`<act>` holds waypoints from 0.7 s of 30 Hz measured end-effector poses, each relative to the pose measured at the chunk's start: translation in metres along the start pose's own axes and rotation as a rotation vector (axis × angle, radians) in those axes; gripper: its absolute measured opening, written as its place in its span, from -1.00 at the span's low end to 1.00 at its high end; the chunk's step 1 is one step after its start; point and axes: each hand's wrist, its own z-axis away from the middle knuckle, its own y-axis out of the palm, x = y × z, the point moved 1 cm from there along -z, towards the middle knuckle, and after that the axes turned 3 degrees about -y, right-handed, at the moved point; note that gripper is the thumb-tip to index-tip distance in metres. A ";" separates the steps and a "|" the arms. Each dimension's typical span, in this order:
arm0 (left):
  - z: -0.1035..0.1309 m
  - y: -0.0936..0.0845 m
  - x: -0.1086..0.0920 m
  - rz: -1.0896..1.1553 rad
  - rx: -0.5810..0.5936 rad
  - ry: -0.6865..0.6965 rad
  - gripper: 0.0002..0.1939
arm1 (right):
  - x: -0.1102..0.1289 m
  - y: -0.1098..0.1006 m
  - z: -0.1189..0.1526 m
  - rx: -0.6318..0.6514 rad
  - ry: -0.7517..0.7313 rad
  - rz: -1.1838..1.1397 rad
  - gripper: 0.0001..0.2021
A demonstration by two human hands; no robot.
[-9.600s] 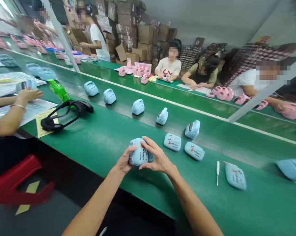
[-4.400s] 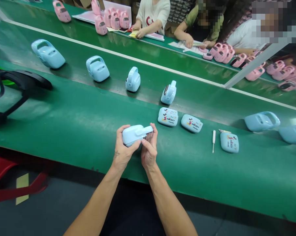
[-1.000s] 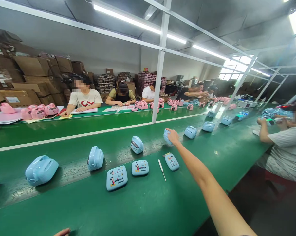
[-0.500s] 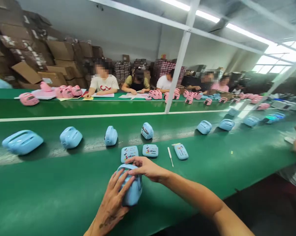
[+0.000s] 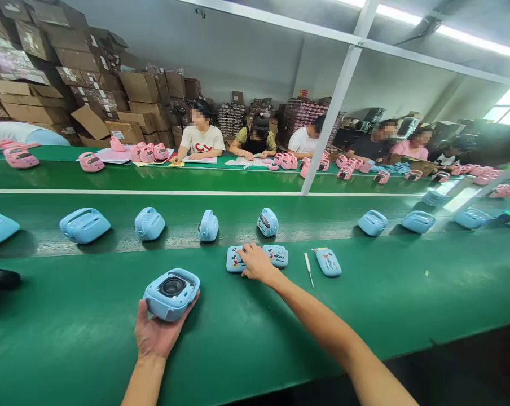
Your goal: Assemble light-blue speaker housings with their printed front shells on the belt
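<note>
- One blue case [image 5: 159,301] sits in the left hand [image 5: 157,334] at near left, tilted, its round black speaker [image 5: 172,286] facing up, fingers and thumb cradling it from below
- Right hand [image 5: 257,262] reaches to the left printed cover [image 5: 233,260], fingertips on it; whether they pinch it I cannot tell
- Another printed cover [image 5: 279,256] lies just right of that one
- Farther right, a white-handled screwdriver [image 5: 308,265] lies beside a third cover [image 5: 329,263]
- Several closed blue cases [image 5: 86,224] line the far side of the green table [image 5: 89,344]
</note>
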 end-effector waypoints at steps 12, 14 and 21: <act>0.004 0.001 -0.004 0.064 -0.077 0.028 -0.43 | -0.015 0.003 -0.007 -0.039 0.007 0.031 -0.34; 0.005 0.004 -0.003 0.033 -0.094 0.022 -0.44 | -0.011 0.003 -0.010 -0.015 -0.020 0.072 -0.40; 0.012 0.010 -0.005 -0.003 -0.116 0.009 -0.45 | 0.000 -0.004 -0.016 0.063 -0.098 0.220 -0.50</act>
